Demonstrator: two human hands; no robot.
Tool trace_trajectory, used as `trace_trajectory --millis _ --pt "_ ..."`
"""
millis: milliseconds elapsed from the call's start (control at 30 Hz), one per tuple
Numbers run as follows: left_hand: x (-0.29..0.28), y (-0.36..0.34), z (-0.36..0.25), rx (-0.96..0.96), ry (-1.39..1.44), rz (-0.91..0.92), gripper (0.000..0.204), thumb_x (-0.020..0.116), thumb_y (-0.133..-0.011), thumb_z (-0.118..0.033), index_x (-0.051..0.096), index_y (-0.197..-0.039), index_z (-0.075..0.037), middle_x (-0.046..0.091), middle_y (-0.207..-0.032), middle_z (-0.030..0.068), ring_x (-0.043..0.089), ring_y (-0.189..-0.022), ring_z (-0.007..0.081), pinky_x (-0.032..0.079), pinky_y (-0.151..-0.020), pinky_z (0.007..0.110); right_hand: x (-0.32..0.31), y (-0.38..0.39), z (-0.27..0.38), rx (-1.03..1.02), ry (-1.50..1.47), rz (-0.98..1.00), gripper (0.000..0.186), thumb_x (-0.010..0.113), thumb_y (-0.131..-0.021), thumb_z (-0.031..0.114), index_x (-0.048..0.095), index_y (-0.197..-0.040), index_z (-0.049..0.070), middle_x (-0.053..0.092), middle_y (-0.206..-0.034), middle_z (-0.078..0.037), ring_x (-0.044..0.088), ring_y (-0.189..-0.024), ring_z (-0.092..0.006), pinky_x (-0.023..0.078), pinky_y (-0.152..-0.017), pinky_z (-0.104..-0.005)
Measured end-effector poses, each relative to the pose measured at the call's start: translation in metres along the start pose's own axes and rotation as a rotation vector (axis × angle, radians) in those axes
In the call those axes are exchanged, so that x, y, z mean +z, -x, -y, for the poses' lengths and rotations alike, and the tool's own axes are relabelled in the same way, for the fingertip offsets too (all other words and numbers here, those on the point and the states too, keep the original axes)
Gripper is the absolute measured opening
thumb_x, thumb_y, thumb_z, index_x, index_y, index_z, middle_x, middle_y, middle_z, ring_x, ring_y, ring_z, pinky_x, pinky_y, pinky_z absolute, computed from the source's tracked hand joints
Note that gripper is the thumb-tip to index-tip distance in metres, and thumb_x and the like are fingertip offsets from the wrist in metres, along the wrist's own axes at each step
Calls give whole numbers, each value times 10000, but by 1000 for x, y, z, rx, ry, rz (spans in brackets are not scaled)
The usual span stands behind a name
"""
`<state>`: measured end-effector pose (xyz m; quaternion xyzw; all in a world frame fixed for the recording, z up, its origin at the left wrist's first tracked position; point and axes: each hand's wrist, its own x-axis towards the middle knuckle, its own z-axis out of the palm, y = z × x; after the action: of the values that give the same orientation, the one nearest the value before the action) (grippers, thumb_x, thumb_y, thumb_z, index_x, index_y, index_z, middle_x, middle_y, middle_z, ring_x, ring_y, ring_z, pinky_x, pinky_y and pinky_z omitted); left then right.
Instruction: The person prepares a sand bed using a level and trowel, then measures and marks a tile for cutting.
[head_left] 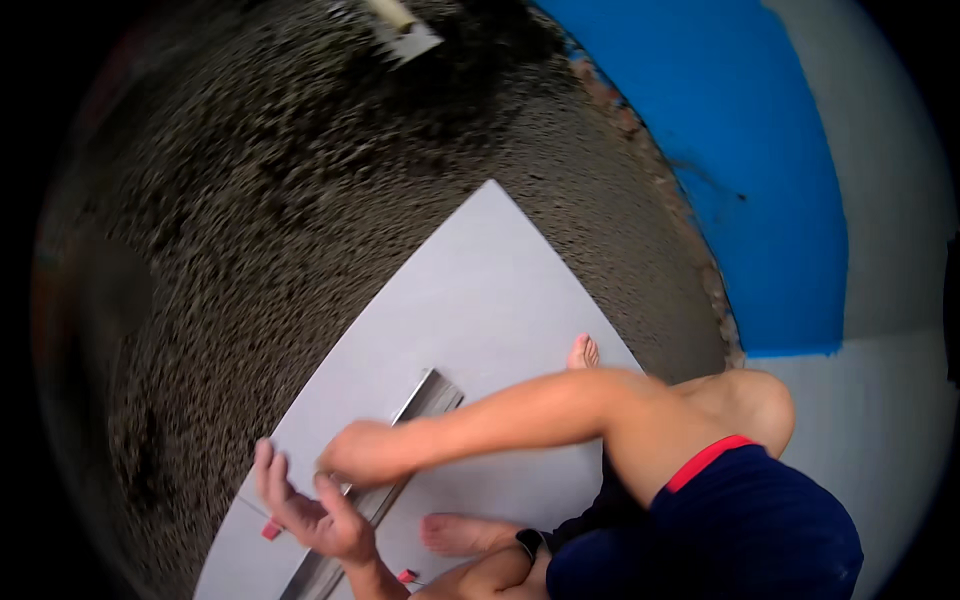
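Note:
My left hand [305,505] is open at the lower left, fingers apart and partly raised, at the left edge of a large pale tile [495,275]. My right hand [365,450] reaches across just beside it, over a long metal straightedge [425,395] that lies diagonally on the tile; its fingers are bent and smeared, and whether they grip the bar is unclear. A small red piece [270,530] sits below my left fingers, and another red piece [407,577] is near the bar's right side.
Grey, rough mortar [220,220] surrounds the tile's upper sides. A trowel [405,30] rests at the top. A blue-coated strip [750,170] with a ragged edge curves down the right, beside grey flooring [890,420]. My bare feet [470,533] are on the tile.

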<state>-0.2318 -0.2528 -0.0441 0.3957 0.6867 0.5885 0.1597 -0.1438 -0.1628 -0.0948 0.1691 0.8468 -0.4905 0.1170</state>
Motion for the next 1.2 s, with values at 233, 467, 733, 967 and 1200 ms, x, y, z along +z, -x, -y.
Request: trace_trajectory --millis 233,467,733,967,1200 --pt "105 25 -24 -67 306 771 176 458 -725 92 603 -743 -4 646 -1074 187 615 -991 318 487 -856 388 -141 305 -85 764 391 -53 299 573 -904 353 656 -952 70 681 -947 -175 646 -932 -371 511 -805 -488" --pt "124 84 -55 -156 106 1026 156 507 -895 -38 638 -931 39 654 -978 181 626 -862 315 499 -772 378 -29 595 -79 1442 -59 -368 330 616 -888 359 668 -1087 101 680 -1079 -157 636 -1028 -334 495 -888 -454" --pt "98 166 -63 -279 -286 1041 290 561 -951 -261 697 -976 -6 689 -991 168 615 -942 269 478 -881 417 196 728 -110 1490 -692 -778 407 558 -942 355 581 -1261 102 554 -1306 -141 473 -1254 -282 364 -1052 -438" --pt "164 148 -99 -49 -713 1490 166 597 -909 -131 706 -946 -12 695 -816 125 679 -771 212 523 -716 343 258 637 -189 421 -296 -849 540 520 -970 383 460 -1414 82 388 -1499 -131 300 -1430 -259 234 -1179 -447" --pt "312 0 -176 573 -1373 1641 257 483 -951 -251 602 -889 -32 647 -916 185 611 -840 399 480 -710 494 164 595 -301 388 177 -906 783 535 -942 454 200 -1527 56 182 -1605 -117 173 -1482 -263 116 -1222 -413"
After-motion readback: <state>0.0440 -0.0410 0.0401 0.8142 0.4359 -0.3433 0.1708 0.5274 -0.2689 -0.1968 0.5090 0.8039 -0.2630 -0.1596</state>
